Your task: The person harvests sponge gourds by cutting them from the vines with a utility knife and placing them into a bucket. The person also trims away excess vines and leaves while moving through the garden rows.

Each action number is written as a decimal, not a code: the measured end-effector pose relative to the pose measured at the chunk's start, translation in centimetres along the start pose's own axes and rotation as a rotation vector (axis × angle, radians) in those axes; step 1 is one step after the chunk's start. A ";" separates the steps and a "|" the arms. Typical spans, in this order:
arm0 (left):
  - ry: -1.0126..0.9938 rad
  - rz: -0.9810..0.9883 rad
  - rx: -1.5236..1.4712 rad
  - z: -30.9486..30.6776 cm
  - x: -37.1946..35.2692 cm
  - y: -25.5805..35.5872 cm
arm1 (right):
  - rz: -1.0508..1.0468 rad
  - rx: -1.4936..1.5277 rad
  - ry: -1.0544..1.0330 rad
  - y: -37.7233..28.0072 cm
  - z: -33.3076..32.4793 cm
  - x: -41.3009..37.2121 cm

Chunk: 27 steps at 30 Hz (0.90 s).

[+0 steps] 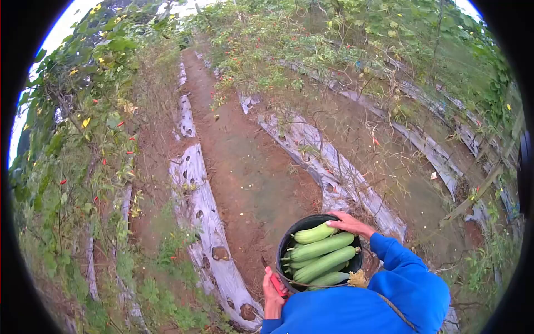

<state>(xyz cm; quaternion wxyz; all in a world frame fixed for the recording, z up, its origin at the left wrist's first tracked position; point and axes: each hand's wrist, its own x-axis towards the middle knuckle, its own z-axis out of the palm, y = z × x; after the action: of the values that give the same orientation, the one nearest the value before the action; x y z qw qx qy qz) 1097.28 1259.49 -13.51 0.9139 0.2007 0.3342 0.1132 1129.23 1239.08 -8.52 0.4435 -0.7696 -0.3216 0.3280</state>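
Observation:
A black bucket (281, 245) sits against my front, holding several long, light-green luffa gourds (322, 249). My right hand (351, 225) is closed over the bucket's far right rim, one fingertip on the uppermost gourd. At the bucket's near left side, my left hand (273, 292) is wrapped round a red-handled cutting tool (277, 283). Its dark, narrow blade points up and away from me. A withered yellow blossom (358, 278) shows at the near right rim, at the end of one gourd.
A bare dirt path (239, 167) runs ahead between planting rows. Torn silver plastic mulch (208, 222) with holes lines the left side, more mulch (334, 172) the right. Pepper plants with red chillies (130, 152) and climbing vines crowd both sides. A wooden pole (473, 195) leans at right.

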 end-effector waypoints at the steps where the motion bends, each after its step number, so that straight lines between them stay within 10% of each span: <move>1: -0.024 -0.018 -0.033 -0.1 1.0 0.9 | -0.011 -0.003 -0.010 -0.4 0.2 1.7; 27: -0.418 -0.247 0.108 8.8 34.1 39.5 | 0.039 -0.167 0.361 -16.2 -0.8 41.1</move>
<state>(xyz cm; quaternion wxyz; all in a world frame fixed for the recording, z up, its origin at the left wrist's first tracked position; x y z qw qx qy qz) 1125.81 1303.89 -9.22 0.9580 0.2261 0.1656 -0.0614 1150.28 1277.47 -2.70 0.4224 -0.8560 -0.2481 0.1653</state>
